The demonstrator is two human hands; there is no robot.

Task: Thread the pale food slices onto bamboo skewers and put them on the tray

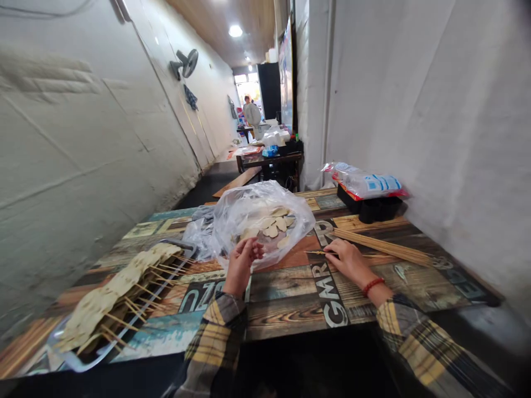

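Observation:
A clear plastic bag (305, 213) lies open at the middle of the table, with several pale flat slices (271, 228) inside. At its front edge is my left hand (244, 257), fingers curled together; whether anything is between them I cannot make out. To the right, my right hand (350, 260) is closed on a thin wooden skewer (312, 252), whose tip points left towards the bag. Left of my left arm, a clear plastic tray (78, 362) holds stacked skewered sheets (120, 284), pale and flat, with their stick ends pointing right.
A bundle of loose skewers (385, 246) lies on the right of the patterned table (286, 315). Behind it, a plastic package (369, 182) rests on a black holder (369, 209). Walls stand close on both sides. A person (247, 100) is far back by the doorway.

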